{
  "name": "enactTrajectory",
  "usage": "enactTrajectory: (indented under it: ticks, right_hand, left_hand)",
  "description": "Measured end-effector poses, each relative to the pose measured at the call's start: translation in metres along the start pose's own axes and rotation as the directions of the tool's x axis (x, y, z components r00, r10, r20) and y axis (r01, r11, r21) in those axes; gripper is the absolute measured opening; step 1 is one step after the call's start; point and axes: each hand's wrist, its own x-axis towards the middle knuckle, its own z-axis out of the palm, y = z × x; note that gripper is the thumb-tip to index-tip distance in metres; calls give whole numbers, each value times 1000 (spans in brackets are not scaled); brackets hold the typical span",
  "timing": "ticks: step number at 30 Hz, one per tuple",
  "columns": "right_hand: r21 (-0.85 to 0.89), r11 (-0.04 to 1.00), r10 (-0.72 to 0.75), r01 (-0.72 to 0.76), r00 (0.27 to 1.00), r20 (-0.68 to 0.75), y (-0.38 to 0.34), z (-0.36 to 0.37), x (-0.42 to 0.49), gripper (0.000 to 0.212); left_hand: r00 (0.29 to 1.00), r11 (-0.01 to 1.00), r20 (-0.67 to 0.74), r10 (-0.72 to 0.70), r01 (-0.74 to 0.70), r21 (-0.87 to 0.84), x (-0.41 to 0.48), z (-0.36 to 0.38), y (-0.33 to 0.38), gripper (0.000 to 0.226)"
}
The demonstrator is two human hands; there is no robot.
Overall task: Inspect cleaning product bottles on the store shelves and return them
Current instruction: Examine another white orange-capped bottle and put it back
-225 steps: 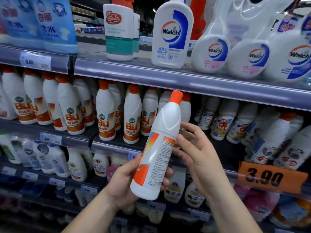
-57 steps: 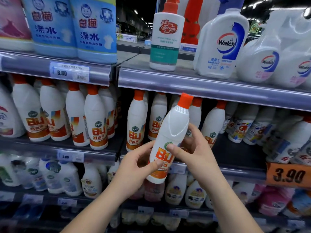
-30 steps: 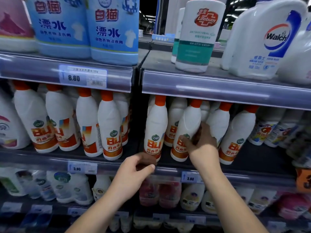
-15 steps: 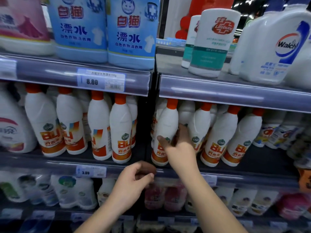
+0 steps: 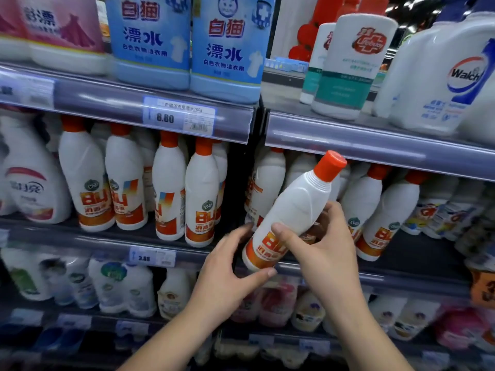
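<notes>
- The right hand (image 5: 321, 253) grips the tall white plastic bottle (image 5: 294, 207) round its lower body. The thumb lies across the front of the orange label and the fingers curl behind.
- The left hand (image 5: 225, 274) is spread and relaxed just beside the bottle's base. Its thumb tip sits under the bottom edge and its fingers reach up the left side. I cannot tell whether those fingers touch the plastic.
- The bottle is in the air in front of the middle shelf's front rail (image 5: 401, 279), clear of the row. It is tilted, with its orange screw cap (image 5: 330, 164) pointing up and to the right.
- Handling, as I judge it:
  - The cap is on, so the bottle is probably full, fairly heavy for its size, with the weight low.
  - The moulded walls look stiff and should give only a little under a squeeze.
  - The glossy label may be slick.
  - The safest hold is round the lower body, with the other hand under the base, not by the cap.
- Just behind, a row of matching white bottles (image 5: 361, 199) stands upright on the same shelf. More of them fill the bay to the left (image 5: 201, 194), and blue-labelled bottles (image 5: 227, 44) stand on the shelf above.
- Half a second earlier the right hand was wrapped round a bottle standing upright at the left end of that row. The left hand hung loosely curled below the rail.
- Now the bottle is lifted out and tipped, and the left hand has opened and risen to its base.
</notes>
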Motion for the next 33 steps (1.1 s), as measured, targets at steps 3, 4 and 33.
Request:
enactTrajectory:
  ticks: [3, 4, 33]
  right_hand:
    - [-12, 1000, -19, 20, 995, 95, -6, -10, -14, 50]
    - [-23, 999, -23, 26, 992, 123, -7, -14, -17, 49]
    - [453, 891, -300, 5, 757, 581, -36, -95, -79, 60]
  left_hand:
    - [997, 994, 75, 33, -25, -103, -11, 3, 13, 55]
    - [995, 992, 95, 33, -21, -122, -17, 4, 17, 52]
    - [982, 988, 141, 124, -109, -110, -93, 7, 84, 73]
